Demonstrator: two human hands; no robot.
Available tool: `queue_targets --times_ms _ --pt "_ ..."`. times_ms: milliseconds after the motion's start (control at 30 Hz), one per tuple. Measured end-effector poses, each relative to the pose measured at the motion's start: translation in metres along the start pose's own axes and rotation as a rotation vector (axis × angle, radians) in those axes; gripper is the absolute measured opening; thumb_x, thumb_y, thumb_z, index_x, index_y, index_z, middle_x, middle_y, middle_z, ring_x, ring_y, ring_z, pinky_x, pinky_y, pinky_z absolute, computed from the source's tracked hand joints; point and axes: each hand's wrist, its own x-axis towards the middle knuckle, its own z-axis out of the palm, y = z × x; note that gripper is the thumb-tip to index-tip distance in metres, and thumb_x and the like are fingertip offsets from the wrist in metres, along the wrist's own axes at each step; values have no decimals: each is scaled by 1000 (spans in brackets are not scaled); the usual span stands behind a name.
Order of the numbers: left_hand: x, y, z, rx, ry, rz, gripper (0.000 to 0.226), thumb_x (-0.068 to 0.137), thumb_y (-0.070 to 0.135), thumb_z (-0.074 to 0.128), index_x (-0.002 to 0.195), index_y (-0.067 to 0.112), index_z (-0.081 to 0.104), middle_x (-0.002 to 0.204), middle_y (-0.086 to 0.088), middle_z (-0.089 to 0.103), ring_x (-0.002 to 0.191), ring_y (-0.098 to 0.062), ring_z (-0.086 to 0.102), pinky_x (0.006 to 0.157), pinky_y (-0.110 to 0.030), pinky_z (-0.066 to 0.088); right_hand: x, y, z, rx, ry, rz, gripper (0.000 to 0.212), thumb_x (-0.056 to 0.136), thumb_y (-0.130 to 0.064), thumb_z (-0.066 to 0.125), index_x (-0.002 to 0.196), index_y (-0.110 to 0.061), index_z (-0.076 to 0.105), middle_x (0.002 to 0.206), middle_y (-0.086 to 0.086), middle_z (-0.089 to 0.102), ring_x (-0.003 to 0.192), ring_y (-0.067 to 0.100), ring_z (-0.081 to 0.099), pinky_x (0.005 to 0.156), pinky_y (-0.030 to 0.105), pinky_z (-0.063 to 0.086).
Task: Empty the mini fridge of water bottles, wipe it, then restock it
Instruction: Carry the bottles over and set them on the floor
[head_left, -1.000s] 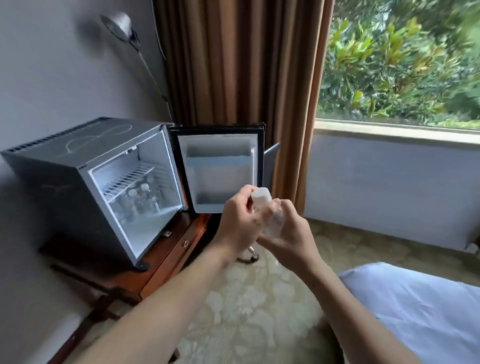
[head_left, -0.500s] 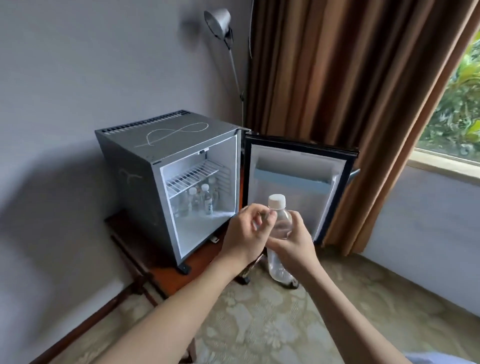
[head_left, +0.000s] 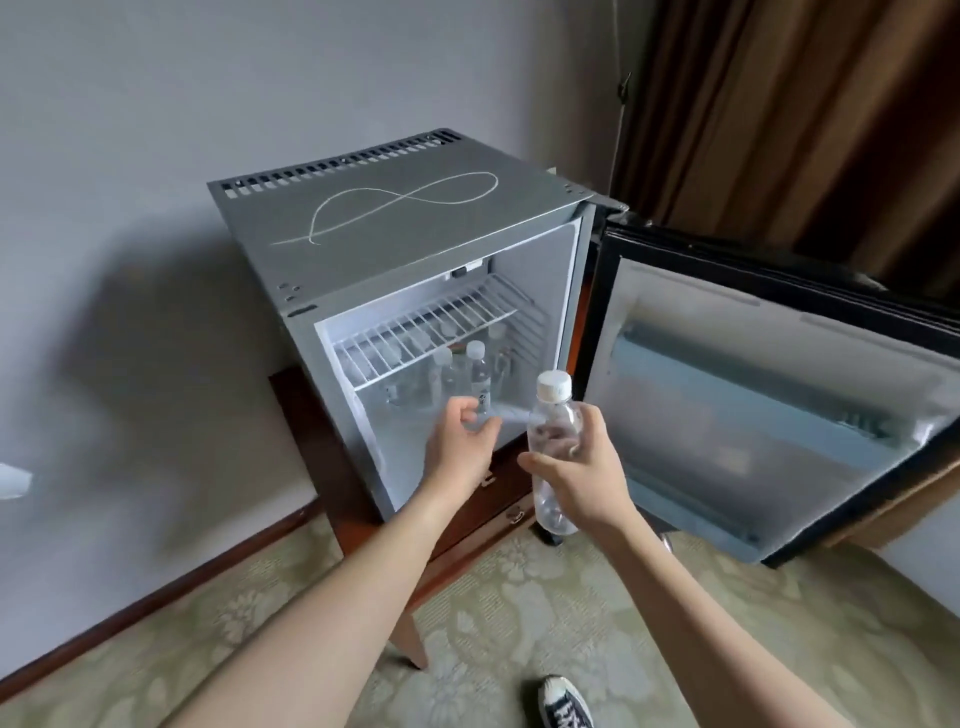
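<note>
Head view: the right hand has its fingers wrapped around the middle of a clear water bottle, white cap on and upright, held just in front of the open mini fridge. The left hand, which half a second ago was at the bottle's neck alongside the right, has let go and now reaches toward the fridge opening with its fingers loosely curled and nothing in them. The view has also swung from the window toward the fridge and drawn closer.

Several more water bottles stand at the back of the lower compartment, under the wire shelf. The fridge door hangs wide open to the right, and the fridge sits on a dark wooden surface.

With bottles inside and one arriving in hand, this looks like restocking, though whether wiping is done cannot be told. The freed left hand suggests it may steady or shift the bottles inside while the right sets this one down.
</note>
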Motion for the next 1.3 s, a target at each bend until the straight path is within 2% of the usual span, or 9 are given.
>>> queue_targets --times_ms 67,233,367,533,767,867,1067,1200,1300 --pt "29 -16 15 11 33 -94 40 91 41 66 124 33 46 121 11 55 90 -3 55 62 -17 38 33 12 1 3 -43 15 58 72 -21 82 109 -41 43 96 -1 68 69 8 66 62 24 56" --pt "96 -32 39 55 223 -120 71 86 29 76 146 21 38 146 -3 48 130 -22 50 102 -30 41 109 39 8 55 -139 53 59 77 -19 78 105 -57 42 109 -14 60 86 15 67 72 42 59" --pt "143 -38 47 202 283 -144 81 85 31 74 152 15 32 152 -6 40 137 -25 42 107 -30 37 156 61 17 75 -237 115 59 79 -11 78 113 -45 44 113 -21 56 99 5 60 85 39 56" --pt "164 -56 59 306 289 -188 96 85 29 76 159 17 15 160 -7 28 139 -27 40 103 -39 43 185 78 29 65 -256 183 63 78 -15 82 107 -54 43 113 -21 59 102 -3 56 91 45 55" --pt "177 -82 61 139 335 -148 80 81 24 79 147 21 33 145 -5 50 130 -24 51 97 -32 43 194 90 35 94 -240 212 62 76 -12 81 116 -47 48 106 -24 62 96 -4 60 86 45 58" --pt "161 -76 57 48 335 -95 73 77 24 80 137 30 39 133 4 57 118 -8 58 95 -31 49 191 84 35 97 -261 212 65 74 -12 81 117 -47 48 101 -28 61 93 -6 61 80 44 60" --pt "71 -45 35 -263 414 -58 63 64 34 77 113 57 45 114 21 59 105 8 60 81 -6 46 166 53 39 168 -476 113 61 70 -3 82 119 -27 53 110 -1 67 102 21 68 80 48 59" --pt "10 -24 8 -360 386 -24 62 61 29 75 112 55 51 115 9 65 109 -8 64 90 -26 54 133 21 46 243 -672 0 53 68 -1 76 116 -8 53 92 7 70 69 17 69 55 29 53" --pt "-35 -12 -22 -355 440 41 58 62 24 73 112 45 54 119 -5 62 110 -18 64 95 -37 53 99 3 57 318 -774 -37 50 70 2 73 114 -12 53 92 1 69 67 17 69 58 26 54"
